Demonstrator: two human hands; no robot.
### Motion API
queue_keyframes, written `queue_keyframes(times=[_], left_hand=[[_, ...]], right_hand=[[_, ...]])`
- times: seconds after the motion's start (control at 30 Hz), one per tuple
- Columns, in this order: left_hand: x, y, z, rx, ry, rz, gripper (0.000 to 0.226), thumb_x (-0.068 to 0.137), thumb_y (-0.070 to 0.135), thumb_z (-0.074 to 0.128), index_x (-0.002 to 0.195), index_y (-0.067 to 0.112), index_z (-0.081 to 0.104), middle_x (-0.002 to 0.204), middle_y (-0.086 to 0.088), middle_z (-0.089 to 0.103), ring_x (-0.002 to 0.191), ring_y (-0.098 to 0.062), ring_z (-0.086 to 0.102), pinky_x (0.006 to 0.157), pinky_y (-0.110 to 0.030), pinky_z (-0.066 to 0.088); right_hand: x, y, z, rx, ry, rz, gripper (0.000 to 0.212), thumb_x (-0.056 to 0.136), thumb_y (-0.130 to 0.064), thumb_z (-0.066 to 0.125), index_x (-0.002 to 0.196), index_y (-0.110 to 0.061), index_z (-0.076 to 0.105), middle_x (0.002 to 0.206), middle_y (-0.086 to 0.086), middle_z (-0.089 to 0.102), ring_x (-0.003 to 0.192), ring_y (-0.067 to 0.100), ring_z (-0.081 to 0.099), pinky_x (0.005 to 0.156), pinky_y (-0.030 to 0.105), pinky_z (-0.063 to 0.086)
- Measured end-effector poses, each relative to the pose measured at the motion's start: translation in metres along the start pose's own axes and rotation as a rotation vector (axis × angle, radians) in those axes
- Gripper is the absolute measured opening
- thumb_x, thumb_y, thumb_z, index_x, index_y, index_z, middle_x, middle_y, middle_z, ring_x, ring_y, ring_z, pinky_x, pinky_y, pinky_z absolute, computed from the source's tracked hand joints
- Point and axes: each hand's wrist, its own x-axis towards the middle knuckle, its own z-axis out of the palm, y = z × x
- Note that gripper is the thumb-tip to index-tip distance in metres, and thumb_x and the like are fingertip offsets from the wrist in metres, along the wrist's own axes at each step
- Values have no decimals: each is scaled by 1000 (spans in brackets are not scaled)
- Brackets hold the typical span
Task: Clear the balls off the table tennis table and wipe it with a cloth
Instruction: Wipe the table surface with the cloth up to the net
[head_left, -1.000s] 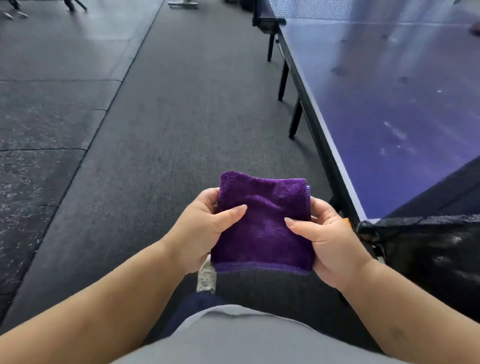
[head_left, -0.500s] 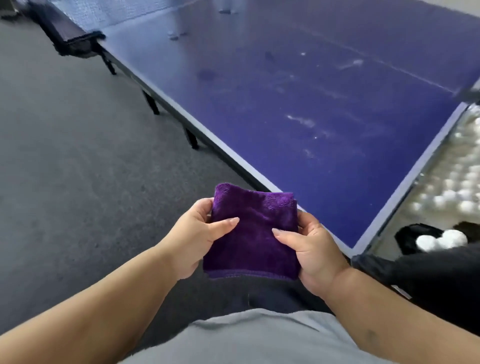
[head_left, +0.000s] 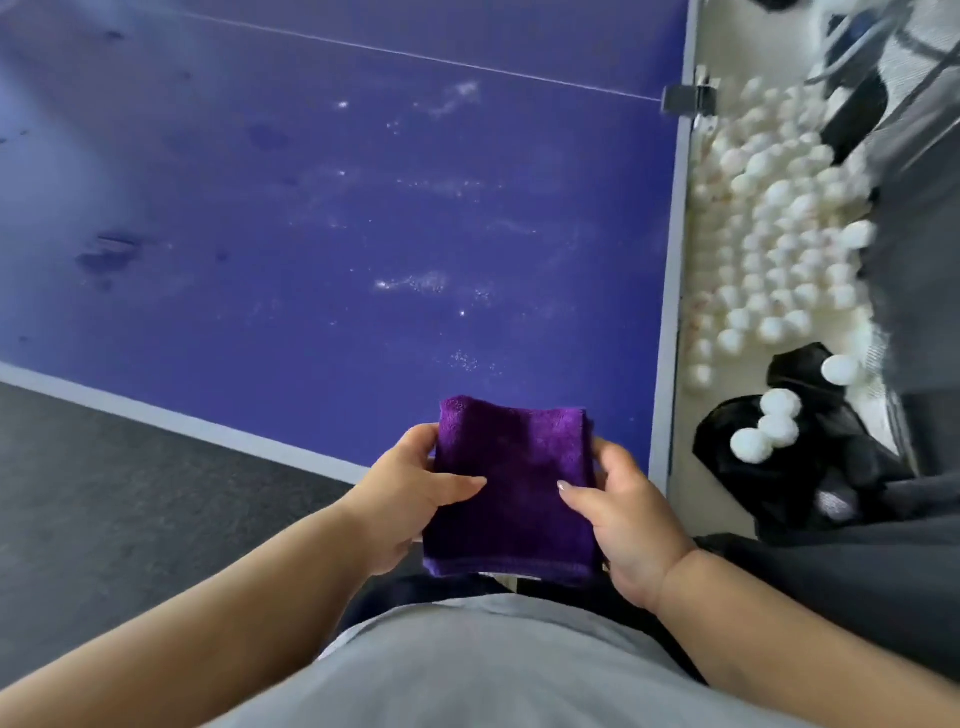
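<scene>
Folded purple cloth (head_left: 511, 488) gripped on both sides: left hand (head_left: 402, 491) thumb on top, fingers curled behind the left edge; right hand (head_left: 623, 512) same on the right edge. Held above the near corner of the blue counter (head_left: 322, 218), not touching it. White smears and dark spots on counter. White balls (head_left: 779, 228) piled beyond the right edge, off the counter.

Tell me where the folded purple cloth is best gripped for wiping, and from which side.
Probably from above, with one palm flat across the broad top face of the purple cloth. It is folded into a thick square pad, so a spread grip keeps the layers together. Now the left hand and right hand pinch its opposite side edges above the table, which suits carrying more than wiping.
</scene>
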Motion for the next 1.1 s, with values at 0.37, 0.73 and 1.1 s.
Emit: queue_keyframes(times=[0.37, 0.73, 1.1], left_hand=[[81, 31, 35, 337, -153, -110, 34, 79, 2, 74, 109, 14, 63, 105, -10, 71, 89, -27, 72, 79, -49, 58], [95, 61, -1, 888, 55, 382, 25, 85, 26, 68, 108, 30, 58, 81, 7, 66, 70, -19, 66, 64, -39, 57], [155, 44, -82, 1525, 169, 1015, 46, 93, 42, 43, 127, 17, 63, 135, -8, 57, 134, -31, 43, 114, -59, 19]], right_hand=[[16, -12, -21, -424, 401, -42, 39, 95, -21, 58, 132, -29, 50, 123, -9, 58, 112, 12, 56, 99, 34, 47], [26, -11, -1, -1034, 686, -23, 67, 82, -29, 73, 139, -12, 43, 128, 14, 51, 116, 31, 50, 90, 43, 47], [61, 14, 49, -1433, 426, -52, 105, 67, -88, 27, 153, -34, 2, 162, 14, -5, 146, 42, -8, 105, 75, 2]])
